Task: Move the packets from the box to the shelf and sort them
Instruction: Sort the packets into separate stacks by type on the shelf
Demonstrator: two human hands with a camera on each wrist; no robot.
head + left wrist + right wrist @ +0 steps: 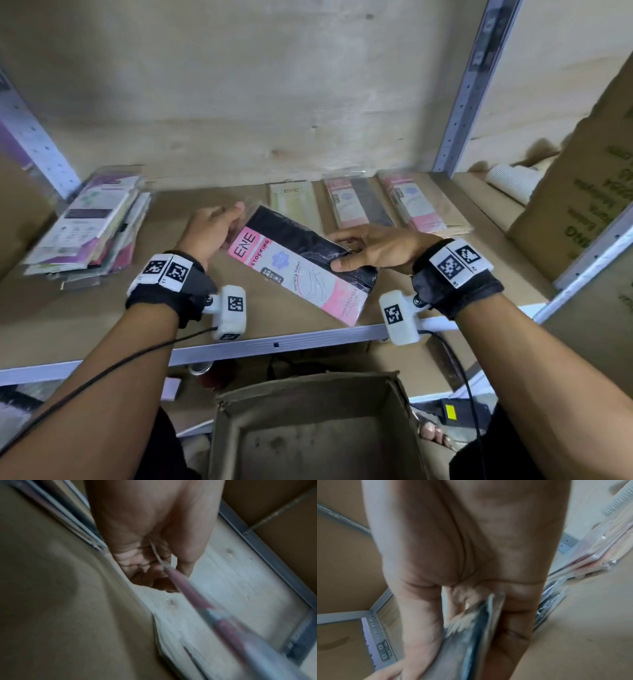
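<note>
A pink, white and black stocking packet (301, 265) is held between both hands above the shelf board (102, 322). My left hand (214, 228) pinches its far left corner; the left wrist view shows the packet edge (181, 588) between thumb and fingers. My right hand (368, 251) grips its right edge, thumb on top, and the packet (476, 626) runs between thumb and fingers in the right wrist view. Three sorted rows lie at the back: a cream packet (294, 202), a pink-black one (356, 202) and a pink one (421, 205). The open cardboard box (308, 431) stands below.
A loose pile of mixed packets (92, 229) lies on the shelf's left side. A large cardboard carton (582, 192) and a white ribbed roll (513, 181) stand at the right. Metal uprights (469, 92) frame the bay. A foot (433, 433) shows beside the box.
</note>
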